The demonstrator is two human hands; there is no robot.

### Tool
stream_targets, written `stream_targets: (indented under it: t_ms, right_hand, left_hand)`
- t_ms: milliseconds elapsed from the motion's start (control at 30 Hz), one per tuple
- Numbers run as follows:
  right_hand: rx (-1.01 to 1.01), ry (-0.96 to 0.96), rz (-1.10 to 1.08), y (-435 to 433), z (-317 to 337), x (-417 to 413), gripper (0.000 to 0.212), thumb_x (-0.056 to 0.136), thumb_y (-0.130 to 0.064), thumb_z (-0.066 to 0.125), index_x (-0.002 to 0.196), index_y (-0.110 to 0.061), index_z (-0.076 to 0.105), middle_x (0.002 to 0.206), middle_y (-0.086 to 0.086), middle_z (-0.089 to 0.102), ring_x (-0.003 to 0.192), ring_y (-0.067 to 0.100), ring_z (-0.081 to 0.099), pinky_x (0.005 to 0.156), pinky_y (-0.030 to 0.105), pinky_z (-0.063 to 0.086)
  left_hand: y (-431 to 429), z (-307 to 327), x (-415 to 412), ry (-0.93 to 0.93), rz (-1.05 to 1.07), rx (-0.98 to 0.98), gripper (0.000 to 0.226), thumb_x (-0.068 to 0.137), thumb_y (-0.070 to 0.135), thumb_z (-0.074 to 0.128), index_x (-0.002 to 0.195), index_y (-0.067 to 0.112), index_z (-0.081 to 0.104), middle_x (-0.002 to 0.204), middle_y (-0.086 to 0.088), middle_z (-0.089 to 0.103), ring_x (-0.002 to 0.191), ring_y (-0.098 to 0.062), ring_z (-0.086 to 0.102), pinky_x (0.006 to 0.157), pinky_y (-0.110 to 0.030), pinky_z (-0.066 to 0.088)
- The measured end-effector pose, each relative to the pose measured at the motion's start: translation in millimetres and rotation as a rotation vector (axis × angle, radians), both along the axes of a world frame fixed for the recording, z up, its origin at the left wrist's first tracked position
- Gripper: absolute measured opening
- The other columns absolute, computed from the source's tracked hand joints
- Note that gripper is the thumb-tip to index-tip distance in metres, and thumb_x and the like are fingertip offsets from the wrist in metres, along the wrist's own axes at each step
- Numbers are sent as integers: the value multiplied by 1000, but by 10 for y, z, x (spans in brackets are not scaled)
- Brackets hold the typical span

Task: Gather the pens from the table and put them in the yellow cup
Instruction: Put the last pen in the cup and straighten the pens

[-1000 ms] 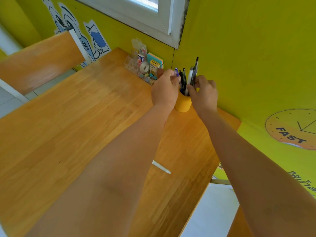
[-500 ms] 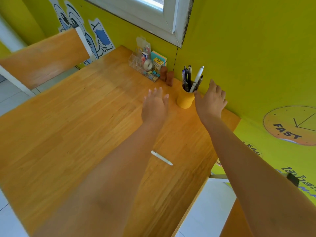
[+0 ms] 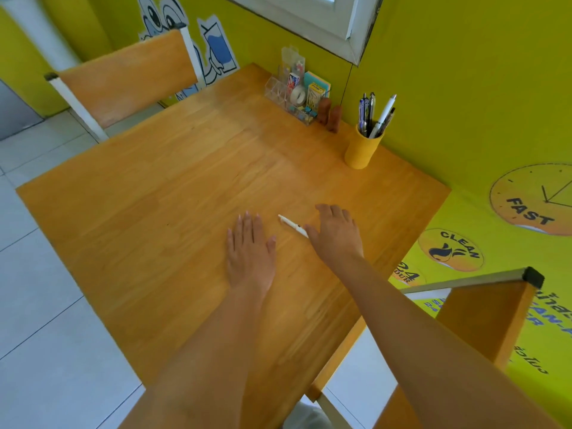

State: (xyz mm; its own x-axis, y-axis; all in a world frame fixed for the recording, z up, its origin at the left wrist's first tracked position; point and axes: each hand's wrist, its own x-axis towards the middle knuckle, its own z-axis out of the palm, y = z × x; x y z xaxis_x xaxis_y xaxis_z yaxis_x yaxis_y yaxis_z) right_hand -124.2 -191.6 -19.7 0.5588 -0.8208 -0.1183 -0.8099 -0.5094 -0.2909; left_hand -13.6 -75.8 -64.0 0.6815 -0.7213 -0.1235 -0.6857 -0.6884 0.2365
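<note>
A yellow cup [image 3: 362,150] stands at the table's far right corner by the wall, with several pens [image 3: 376,114] upright in it. One white pen [image 3: 291,224] lies flat on the wooden table [image 3: 173,187] near the middle. My right hand [image 3: 335,233] hovers over the pen's near end, fingers spread, its thumb beside the barrel and hiding the tip. My left hand [image 3: 250,252] is flat and open just left of the pen, holding nothing.
A clear desk organiser [image 3: 294,97] with tape and notes sits at the far edge, two small brown objects [image 3: 329,114] beside it. Wooden chairs stand at the far left [image 3: 123,85] and near right [image 3: 483,311]. Green walls close the far and right sides.
Both hands left the yellow cup and drew back toward me across the table. They now flank the white pen, and the camera view has tilted down.
</note>
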Motion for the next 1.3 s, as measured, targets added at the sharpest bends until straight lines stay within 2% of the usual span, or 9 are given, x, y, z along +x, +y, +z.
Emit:
stream_targets:
  t_ms: [300,500,667,767,900,967,1033,1167,1300]
  right_hand:
    - [-128,124,94,157,-150,23,35,97,-33,52,126,-14,49,125,8,54,116,27,50,92,38,44]
    - [-70,77,75,131,-158,25,27,100,-26,47,123,-10,49,123,10,55,112,27,53,90,38,47]
    - [15,-166,-118,-22,-1,-33,23,99,-21,49,115,-6,51,116,15,60,105,33,58,76,37,42]
    - [65,-360,-254,-242,141,-100,21,98,-20,51,116,-10,47,110,10,66,95,33,64,68,33,40]
    - [-23,-555,-341,-619,435,-212,38,98,-20,52,134,-15,44,112,1,67,90,25,66,73,43,52]
    - [-77,-633,-375,-844,578,-254,32,98,-20,51,130,-14,51,113,1,68,90,22,65,75,42,52]
    - [-127,-751,-409,-1060,702,-271,25,96,-19,54,120,-10,54,107,0,68,79,14,63,71,35,52]
    - [-153,-922,-457,-1450,869,-203,21,94,-17,58,110,-4,51,95,-8,59,69,-11,56,54,7,41]
    - [-155,-914,-431,-1708,817,-75,22,91,-18,62,106,-4,53,93,-8,61,73,2,60,64,17,46]
  left_hand:
    - [128,-102,-22,-18,-32,-2,61,104,44,16,158,16,9,167,-2,1,154,-17,-4,126,-40,-1]
    - [132,-89,-33,-12,-22,-5,61,103,44,17,158,18,12,167,-1,2,154,-16,-3,126,-39,0]
    - [58,-4,-10,4,-18,-18,61,103,47,22,156,18,23,166,0,14,154,-18,8,125,-38,5]
    - [-192,94,1,35,-92,-36,60,104,46,20,157,18,18,167,1,10,154,-15,5,126,-35,2]
    - [-670,241,-84,64,-163,-107,60,105,45,18,158,18,9,167,1,2,154,-13,-2,126,-33,-2]
    - [-920,304,-145,66,-215,-155,61,105,44,20,158,17,10,167,0,2,154,-14,-1,126,-33,-1]
    - [-1184,362,-188,72,-252,-199,62,104,45,22,158,16,11,167,-2,4,154,-15,2,126,-34,1]
    - [-1684,455,-208,127,-279,-287,70,102,49,31,158,13,10,167,-4,5,154,-18,4,126,-36,6]
    - [-2064,484,-146,167,-286,-335,81,97,54,42,158,12,8,167,-6,7,154,-21,4,126,-37,8]
